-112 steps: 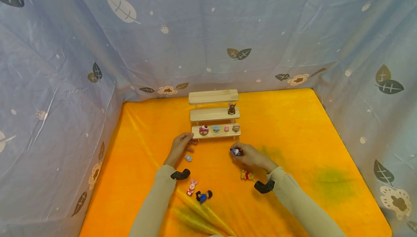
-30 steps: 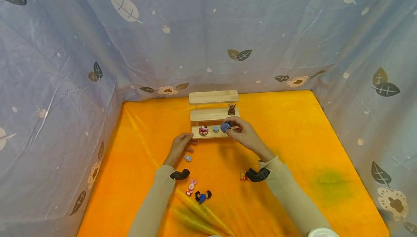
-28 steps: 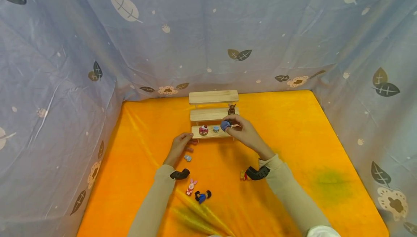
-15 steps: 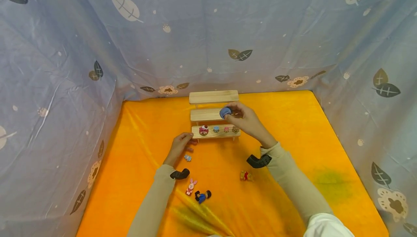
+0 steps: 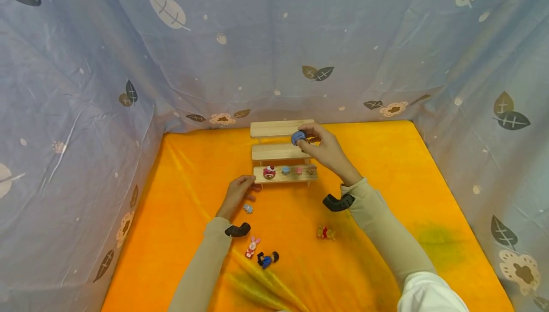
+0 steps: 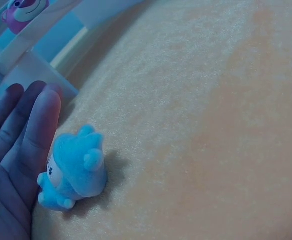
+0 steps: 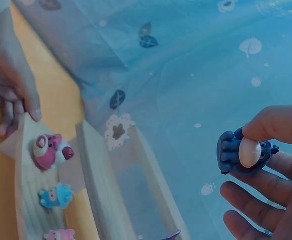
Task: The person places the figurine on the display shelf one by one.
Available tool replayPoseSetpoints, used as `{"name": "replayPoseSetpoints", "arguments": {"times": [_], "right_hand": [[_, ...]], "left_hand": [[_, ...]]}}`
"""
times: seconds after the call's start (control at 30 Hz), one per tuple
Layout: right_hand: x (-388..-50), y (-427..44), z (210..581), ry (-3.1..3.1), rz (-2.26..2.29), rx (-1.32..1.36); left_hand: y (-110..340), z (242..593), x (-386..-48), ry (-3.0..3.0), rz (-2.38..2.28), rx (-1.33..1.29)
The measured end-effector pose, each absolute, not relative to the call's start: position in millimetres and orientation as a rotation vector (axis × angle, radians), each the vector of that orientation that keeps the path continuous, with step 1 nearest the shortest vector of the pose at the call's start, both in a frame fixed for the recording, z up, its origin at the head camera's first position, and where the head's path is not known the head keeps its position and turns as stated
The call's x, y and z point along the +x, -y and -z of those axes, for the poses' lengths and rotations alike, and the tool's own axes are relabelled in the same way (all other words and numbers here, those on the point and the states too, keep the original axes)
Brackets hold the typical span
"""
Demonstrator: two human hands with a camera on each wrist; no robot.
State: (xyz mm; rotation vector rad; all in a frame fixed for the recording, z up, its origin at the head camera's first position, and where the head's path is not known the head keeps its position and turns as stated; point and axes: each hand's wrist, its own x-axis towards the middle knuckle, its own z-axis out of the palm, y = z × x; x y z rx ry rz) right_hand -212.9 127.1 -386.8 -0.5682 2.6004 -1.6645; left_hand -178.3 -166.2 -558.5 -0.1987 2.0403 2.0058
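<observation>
While thumb and index finger of the right hand (image 5: 327,150) pinch the small blue toy (image 7: 227,156), the other fingers spread. Now the toy is raised to upper centre, before the wooden stand's (image 5: 274,152) top shelf, so it seems not yet placed. Its long axis lies crosswise, head seemingly rightward, in the right-wrist view. The left hand (image 5: 236,195), fingers straight, touches the stand.

Blue figurine (image 5: 298,138) in right fingers (image 5: 310,127)
</observation>
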Motion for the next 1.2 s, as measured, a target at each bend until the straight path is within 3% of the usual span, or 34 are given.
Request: {"name": "replayPoseSetpoints", "arguments": {"times": [0.7, 1.2], "right_hand": [[-234.3, -109.7, 378.8, -2.757, 1.501, -0.482], [-248.5, -97.3, 395.5, -2.906, 1.155, -0.534]], "left_hand": [[165.9, 564.1, -178.8, -2.070, -2.001, -0.186], [165.9, 562.7, -177.7, -2.058, -2.003, -0.173]]}}
